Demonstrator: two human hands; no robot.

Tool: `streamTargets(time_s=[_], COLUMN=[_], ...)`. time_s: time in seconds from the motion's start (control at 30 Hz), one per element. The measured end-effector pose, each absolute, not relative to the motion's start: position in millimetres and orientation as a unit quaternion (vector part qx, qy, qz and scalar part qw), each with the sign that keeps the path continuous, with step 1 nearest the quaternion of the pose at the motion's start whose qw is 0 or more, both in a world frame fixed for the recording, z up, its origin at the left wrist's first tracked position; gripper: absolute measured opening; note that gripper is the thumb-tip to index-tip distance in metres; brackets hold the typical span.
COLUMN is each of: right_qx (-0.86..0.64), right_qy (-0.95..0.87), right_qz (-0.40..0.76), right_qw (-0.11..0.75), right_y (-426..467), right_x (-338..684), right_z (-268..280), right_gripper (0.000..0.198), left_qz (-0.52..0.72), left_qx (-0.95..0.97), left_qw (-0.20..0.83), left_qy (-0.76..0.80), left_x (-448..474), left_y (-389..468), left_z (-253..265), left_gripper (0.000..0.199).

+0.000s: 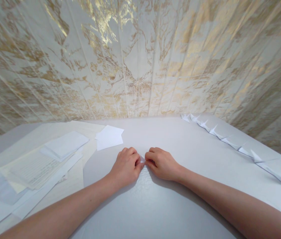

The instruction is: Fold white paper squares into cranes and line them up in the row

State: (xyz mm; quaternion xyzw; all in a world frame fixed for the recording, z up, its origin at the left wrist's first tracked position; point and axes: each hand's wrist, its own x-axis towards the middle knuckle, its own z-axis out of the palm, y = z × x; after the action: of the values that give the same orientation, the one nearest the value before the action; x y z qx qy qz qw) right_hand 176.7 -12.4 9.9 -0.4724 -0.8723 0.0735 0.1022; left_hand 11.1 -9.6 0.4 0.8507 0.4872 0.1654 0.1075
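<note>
My left hand (128, 166) and my right hand (161, 163) meet near the middle of the white table, fingers curled in a pinch. Between them they grip a small piece of folded white paper (142, 159), mostly hidden by the fingers. Thumb and fingertips of both hands press on it from either side. Its exact folded shape cannot be made out. Just beyond my left hand, a few square sheets of white paper (109, 137) lie loosely stacked and turned against each other.
Along the table's right side runs a row of several folded white paper figures (213, 130) with pointed tips. Larger sheets, some with writing (37, 169), and a small paper stack (67, 145) cover the left side. A gold-patterned curtain (138, 66) hangs behind the white table (152, 209).
</note>
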Motion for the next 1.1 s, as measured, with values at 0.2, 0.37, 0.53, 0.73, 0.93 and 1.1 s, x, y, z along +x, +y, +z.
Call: streamTargets(time_s=[0.2,0.37,0.53,0.73,0.93,1.1], right_qx=[-0.498,-0.517,-0.527,-0.533,-0.505,-0.487], right_qy=[-0.853,-0.833,-0.821,-0.809,-0.802,-0.729], right_qz=[0.081,0.122,0.131,0.142,0.193,0.331], right_qw=[0.133,0.151,0.178,0.203,0.255,0.348], right_y=[-10.6,-5.7,-10.4,-14.3,-13.6,-8.3], right_x=[176.8,180.1,180.1,177.5,176.3,172.9], right_z=[6.7,4.0,-0.6,-1.5,0.5,-4.3], right_gripper=[0.003,0.009,0.012,0.017,0.012,0.012], left_qz=[0.152,0.179,0.199,0.235,0.276,0.364], left_qx=[0.842,0.816,0.807,0.807,0.796,0.736], left_qw=[0.079,0.092,0.107,0.16,0.249,0.352], left_qy=[0.511,0.542,0.546,0.517,0.477,0.45], left_x=[13.2,14.2,13.4,11.3,11.9,20.1], left_y=[-11.6,-13.5,-11.5,-8.9,-11.2,-4.1], left_z=[-0.8,-2.1,-4.4,-3.6,-0.2,-5.7], left_gripper=[0.016,0.016,0.021,0.015,0.013,0.016])
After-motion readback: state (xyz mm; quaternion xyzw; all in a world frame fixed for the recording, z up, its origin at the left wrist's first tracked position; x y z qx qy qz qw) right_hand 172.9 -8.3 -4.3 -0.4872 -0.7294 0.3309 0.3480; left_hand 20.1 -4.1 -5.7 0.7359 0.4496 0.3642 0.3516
